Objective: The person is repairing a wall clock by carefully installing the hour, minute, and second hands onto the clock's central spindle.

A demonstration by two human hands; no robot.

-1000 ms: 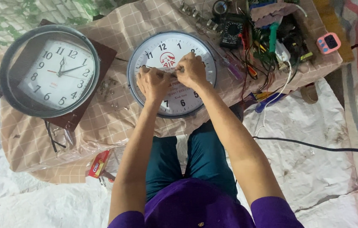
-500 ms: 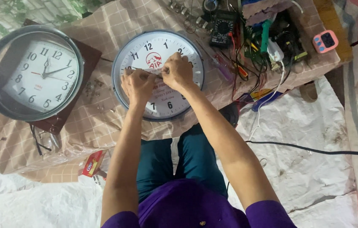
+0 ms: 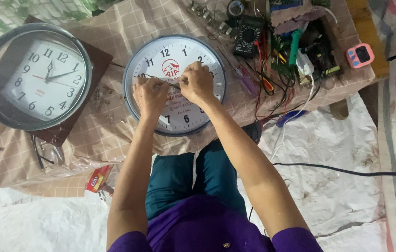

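A round white wall clock [image 3: 172,56] with a grey rim lies face up on a low table covered in a beige checked cloth [image 3: 114,130]. My left hand [image 3: 150,95] and my right hand [image 3: 198,83] both rest on the middle of its dial, fingers pinched around the thin clock hands [image 3: 153,77] at the centre. The hands cover the lower half of the dial. A second, larger clock [image 3: 34,77] with a dark grey rim and square white face lies to the left on a brown board.
Tools, a black multimeter [image 3: 248,35], coloured wires and screwdrivers crowd the table's right end. A pink timer [image 3: 360,56] sits at the far right. Glasses [image 3: 46,154] lie at the front left. A black cable [image 3: 347,171] runs over white sheeting on the floor.
The view has shifted, so the clocks sit slightly lower and to the right. Both hands stay on the centre of the white clock's dial.
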